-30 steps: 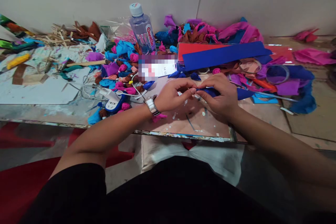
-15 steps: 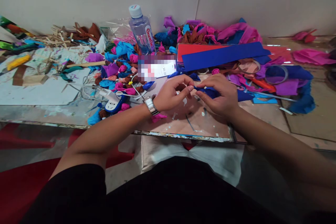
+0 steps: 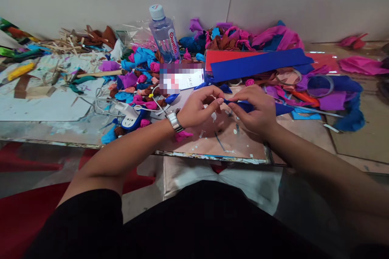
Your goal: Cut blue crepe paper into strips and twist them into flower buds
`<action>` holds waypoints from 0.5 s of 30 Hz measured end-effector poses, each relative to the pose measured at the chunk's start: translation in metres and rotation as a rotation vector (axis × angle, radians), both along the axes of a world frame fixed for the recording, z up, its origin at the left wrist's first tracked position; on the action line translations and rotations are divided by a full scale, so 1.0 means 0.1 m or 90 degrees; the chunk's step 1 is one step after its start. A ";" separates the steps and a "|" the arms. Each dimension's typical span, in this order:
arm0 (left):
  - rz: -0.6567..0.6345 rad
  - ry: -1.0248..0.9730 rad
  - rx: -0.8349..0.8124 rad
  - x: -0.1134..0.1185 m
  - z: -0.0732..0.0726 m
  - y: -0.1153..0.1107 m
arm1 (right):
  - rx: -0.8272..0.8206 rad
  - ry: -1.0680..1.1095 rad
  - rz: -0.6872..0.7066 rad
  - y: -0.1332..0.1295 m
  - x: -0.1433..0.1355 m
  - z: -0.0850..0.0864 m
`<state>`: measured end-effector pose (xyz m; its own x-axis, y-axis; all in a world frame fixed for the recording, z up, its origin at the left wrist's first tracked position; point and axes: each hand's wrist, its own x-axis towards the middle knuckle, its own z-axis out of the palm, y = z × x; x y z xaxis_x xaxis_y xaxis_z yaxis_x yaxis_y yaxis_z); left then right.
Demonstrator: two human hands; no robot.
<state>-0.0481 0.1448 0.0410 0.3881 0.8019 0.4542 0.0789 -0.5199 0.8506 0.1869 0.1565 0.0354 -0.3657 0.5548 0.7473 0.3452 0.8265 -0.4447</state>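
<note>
On my left, a round white and blue plastic power socket (image 3: 131, 121) sits near my wrist, so I want my arm up high, off its bits. A bright white screen, flat like a phone (image 3: 192, 79), lies just past my hands.

Then comes my left hand (image 3: 200, 109). Its thumb and 1st finger bend toward each other at the thin left end of a dark blue, soft, papery strip (image 3: 246, 106). I cannot tell if those 2 tips squeeze it or just touch it. A light pinch is best here, I think, because thin stuff can rip.

The strip is up between my 2 hands, over the messy table (image 3: 194, 145). My right hand (image 3: 258, 111) grips it between thumb and fingers, and the wide end pokes out past my palm. That grip should be steady, but not so hard that it makes bad creases. Small, slow finger moves suit it best, I guess.

Farther right, 1 clear, round, shiny ring (image 3: 320, 86) lies on bright scraps. My right arm should not brush them.
</note>
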 end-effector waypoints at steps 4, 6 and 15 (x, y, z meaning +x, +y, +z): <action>-0.026 -0.002 -0.007 -0.01 0.00 -0.01 | -0.021 0.001 0.001 -0.01 0.00 0.00; -0.041 0.004 -0.015 -0.01 0.00 -0.01 | -0.028 0.004 -0.001 -0.01 -0.01 0.00; -0.043 0.029 -0.013 0.00 0.03 -0.02 | -0.029 0.000 0.000 0.01 0.00 -0.01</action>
